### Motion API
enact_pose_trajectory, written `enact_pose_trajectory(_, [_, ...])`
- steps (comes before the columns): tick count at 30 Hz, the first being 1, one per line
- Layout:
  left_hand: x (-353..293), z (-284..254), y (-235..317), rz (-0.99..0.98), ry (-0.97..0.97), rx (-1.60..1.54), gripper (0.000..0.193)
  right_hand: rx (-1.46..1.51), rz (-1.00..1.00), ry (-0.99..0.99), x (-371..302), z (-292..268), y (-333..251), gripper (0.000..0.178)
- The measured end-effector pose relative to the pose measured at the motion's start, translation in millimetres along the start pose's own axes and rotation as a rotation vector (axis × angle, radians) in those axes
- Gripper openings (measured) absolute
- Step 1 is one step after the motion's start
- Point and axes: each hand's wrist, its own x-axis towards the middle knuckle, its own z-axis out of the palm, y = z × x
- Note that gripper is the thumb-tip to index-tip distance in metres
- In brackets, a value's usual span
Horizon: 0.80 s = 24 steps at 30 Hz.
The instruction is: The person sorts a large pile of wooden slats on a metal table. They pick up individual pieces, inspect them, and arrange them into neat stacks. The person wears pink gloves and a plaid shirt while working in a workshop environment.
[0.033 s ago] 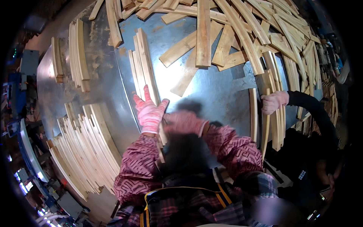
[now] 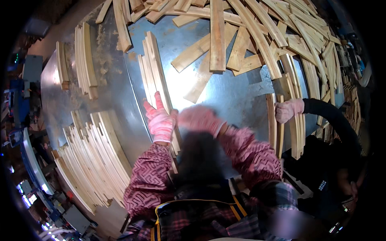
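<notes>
My left hand (image 2: pixel 162 123), in a pink-and-white knit glove, lies over a small bundle of pale wooden strips (image 2: pixel 158 76) on the metal table (image 2: pixel 237 106). Its fingers are spread, one stretched forward along the strips. Just right of it is my right hand (image 2: pixel 201 119) in a similar glove, smeared by motion. Its fingers cannot be made out, nor whether it touches the strips. The near ends of the bundle run down between my forearms, partly hidden by a dark shadowed area.
A wide row of strips (image 2: pixel 94 154) lies at the left, with two smaller stacks (image 2: pixel 85 60) beyond. Loose boards (image 2: pixel 217 38) pile up at the far side and far right. At the right, a co-worker's gloved hand (image 2: pixel 288 110) grips a strip beside another bundle (image 2: pixel 296 132).
My right hand has shifted slightly forward, away from my body. My left hand stays on the bundle. The co-worker's hand and strip have moved a little left.
</notes>
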Motion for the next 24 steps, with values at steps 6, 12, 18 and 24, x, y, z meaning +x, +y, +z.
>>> enact_pose_trajectory(6, [-21.9, -10.6, -1.7, -0.101, -0.040, 0.069, 0.101, 0.215, 0.955, 0.025, 149.7, -5.3, 131.7, 0.068])
enact_pose_trajectory(12, [6.6, -20.2, 52.9, 0.420, 0.019, -0.724, 0.075, 1.926, 0.959, 0.388, 31.4, -22.0, 132.3, 0.050])
enact_pose_trajectory(18, [44.6, 11.0, 117.2, 0.142, -1.071, -1.650, 0.056, 0.013, 0.647, 0.179, -9.9, -64.7, 261.6, 0.062])
enact_pose_trajectory(24, [34.1, -0.4, 123.7, 0.029, -1.002, -1.706, 0.053, -0.060, 1.167, -0.408, -12.8, -63.2, 312.7, 0.087])
